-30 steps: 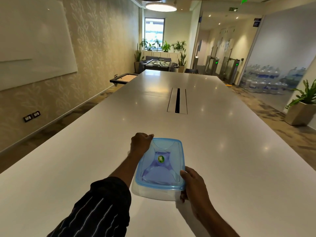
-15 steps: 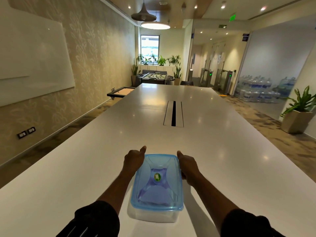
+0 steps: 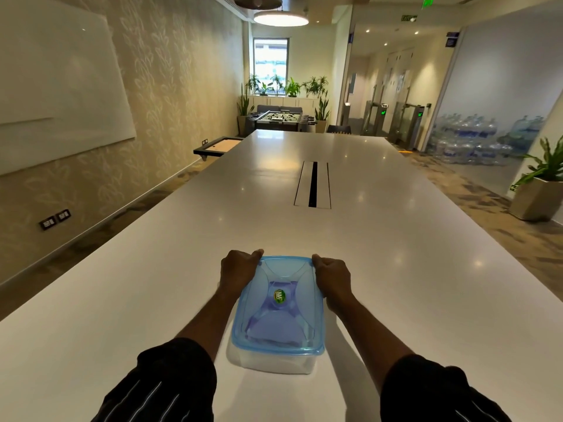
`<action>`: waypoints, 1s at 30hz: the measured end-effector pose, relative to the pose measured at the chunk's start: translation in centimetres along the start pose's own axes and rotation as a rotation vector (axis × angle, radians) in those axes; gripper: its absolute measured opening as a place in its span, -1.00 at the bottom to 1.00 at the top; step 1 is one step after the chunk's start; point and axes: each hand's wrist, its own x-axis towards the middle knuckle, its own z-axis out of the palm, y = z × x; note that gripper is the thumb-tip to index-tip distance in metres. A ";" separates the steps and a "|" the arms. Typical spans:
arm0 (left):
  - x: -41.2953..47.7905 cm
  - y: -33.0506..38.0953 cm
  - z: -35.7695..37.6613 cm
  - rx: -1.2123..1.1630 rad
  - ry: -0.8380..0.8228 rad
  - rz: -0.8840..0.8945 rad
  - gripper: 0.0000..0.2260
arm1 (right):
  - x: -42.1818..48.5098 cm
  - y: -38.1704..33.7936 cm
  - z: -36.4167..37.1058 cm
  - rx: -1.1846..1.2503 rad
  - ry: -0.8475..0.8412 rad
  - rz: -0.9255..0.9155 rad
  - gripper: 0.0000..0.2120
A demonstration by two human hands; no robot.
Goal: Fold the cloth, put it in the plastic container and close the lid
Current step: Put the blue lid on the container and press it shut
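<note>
Both hands, left [image 3: 239, 271] and right [image 3: 332, 275], curl fingers closed on the far corners of the lid [image 3: 278, 303], box [image 3: 274, 362] below, cloth [image 3: 274, 325] inside; light, springy, slick plastic, probably best pressed at corners.

The plastic container [image 3: 275, 359] is a clear rectangular tub standing upright at the 6 o'clock end of the white tabletop [image 3: 396, 269], long side running toward 12 o'clock. Its translucent blue lid [image 3: 278, 303] sits flat on top, a round green sticker [image 3: 279, 295] at centre. The folded purple cloth [image 3: 274, 325] shows through it, lying inside.
</note>
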 end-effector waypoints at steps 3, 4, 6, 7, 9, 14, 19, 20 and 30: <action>-0.1 0.2 0.0 0.026 0.000 0.017 -0.51 | -0.1 0.0 0.0 0.009 0.005 -0.001 -0.56; -0.1 0.2 0.0 0.030 0.003 0.019 -0.52 | -0.1 0.0 0.0 0.010 0.008 -0.003 -0.55; -0.2 0.2 0.0 0.026 0.014 0.020 -0.52 | -0.2 -0.1 0.0 0.012 0.013 -0.006 -0.54; -0.3 0.2 0.0 0.023 0.018 0.020 -0.52 | -0.3 -0.1 0.0 0.015 0.014 -0.006 -0.54; -0.3 0.3 0.0 0.027 0.020 0.017 -0.52 | -0.3 -0.1 0.0 0.016 0.019 -0.008 -0.54; -0.5 0.5 0.0 0.032 0.016 0.007 -0.54 | -0.1 0.3 0.1 0.017 0.042 -0.004 -0.53; -0.8 0.6 -0.1 0.024 0.012 0.004 -0.53 | -0.3 0.3 0.2 0.044 0.045 0.003 -0.59; -0.9 0.7 -0.1 0.031 0.005 -0.001 -0.52 | -0.4 0.3 0.2 0.046 0.052 0.003 -0.59; -2.1 2.1 -2.4 0.042 0.000 0.109 -0.55 | -2.7 -0.6 -1.6 -0.205 0.056 -0.075 -0.48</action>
